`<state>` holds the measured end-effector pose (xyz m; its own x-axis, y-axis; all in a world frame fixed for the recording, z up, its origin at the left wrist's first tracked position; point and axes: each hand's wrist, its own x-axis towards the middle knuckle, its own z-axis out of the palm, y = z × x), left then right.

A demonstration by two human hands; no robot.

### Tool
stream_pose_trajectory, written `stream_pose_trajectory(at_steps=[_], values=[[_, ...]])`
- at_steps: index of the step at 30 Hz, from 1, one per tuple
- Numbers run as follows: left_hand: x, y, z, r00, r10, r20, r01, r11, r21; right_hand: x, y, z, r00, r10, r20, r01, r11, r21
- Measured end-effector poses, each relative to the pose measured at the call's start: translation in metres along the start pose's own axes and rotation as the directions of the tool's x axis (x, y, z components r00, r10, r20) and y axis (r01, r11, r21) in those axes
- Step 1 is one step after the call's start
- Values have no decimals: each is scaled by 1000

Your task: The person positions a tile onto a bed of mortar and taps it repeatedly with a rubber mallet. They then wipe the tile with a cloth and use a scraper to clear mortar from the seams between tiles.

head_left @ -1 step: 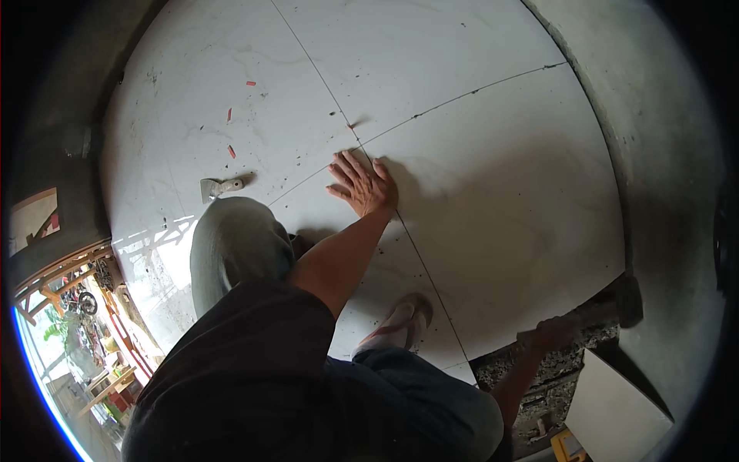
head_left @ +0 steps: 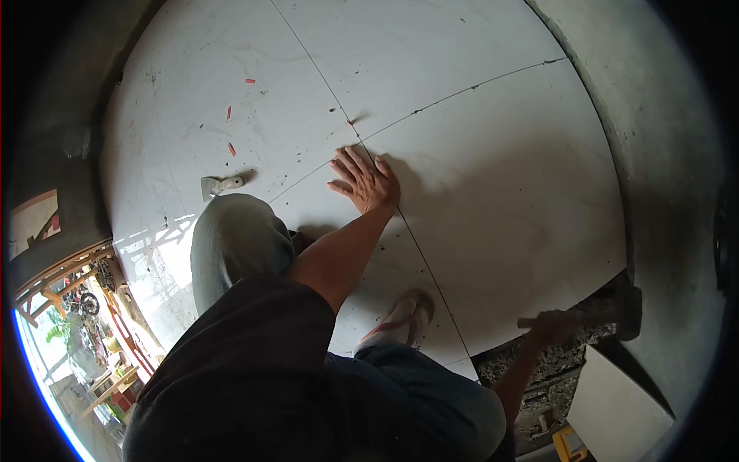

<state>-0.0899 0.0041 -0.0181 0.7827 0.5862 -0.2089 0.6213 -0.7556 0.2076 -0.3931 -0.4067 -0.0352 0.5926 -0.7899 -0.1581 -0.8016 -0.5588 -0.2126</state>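
Observation:
My left hand (head_left: 363, 183) lies flat with its fingers spread, pressing on the white floor tiles (head_left: 493, 223) close to where their joints cross. A dark-headed mallet (head_left: 630, 314) is gripped by its handle in my right hand (head_left: 553, 328), at the lower right. The mallet's head is beside the wall, by the edge of the laid tiles. Below that hand shows a strip of rough, dark bare ground (head_left: 539, 408). A small red piece (head_left: 351, 122) sits on the joint just beyond my left fingers.
A putty knife (head_left: 222, 185) lies left of my knee, with several red bits (head_left: 232, 149) farther out. One loose tile (head_left: 616, 404) leans at the lower right, near a yellow tool (head_left: 570, 445). A grey wall (head_left: 670, 154) bounds the right side.
The mallet's head has dropped slightly toward me, and its handle is more level. My left hand stays in place on the tiles.

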Motion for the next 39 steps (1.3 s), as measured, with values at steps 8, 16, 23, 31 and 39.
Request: stream_pose_trajectory(at_steps=[8,16,23,31,39], values=[[-36,-42,-10,879,425,216,-458,878,139,-3,-55,-24,830,255,496,-463,812,355],[-37,-37,-16,858,467,212,-484,874,36,51,-4,19,993,44,113,-86,914,396],[-50,-89,-27,341,891,298,-937,348,32,53,-17,-4,976,81,201,-212,549,808],[-44,-122,-13,-348,898,268,-937,-326,-126,43,-21,3,829,209,518,-510,663,548],[-45,-125,-6,-404,878,257,-915,-379,-142,20,-53,-15,876,246,415,-476,580,661]])
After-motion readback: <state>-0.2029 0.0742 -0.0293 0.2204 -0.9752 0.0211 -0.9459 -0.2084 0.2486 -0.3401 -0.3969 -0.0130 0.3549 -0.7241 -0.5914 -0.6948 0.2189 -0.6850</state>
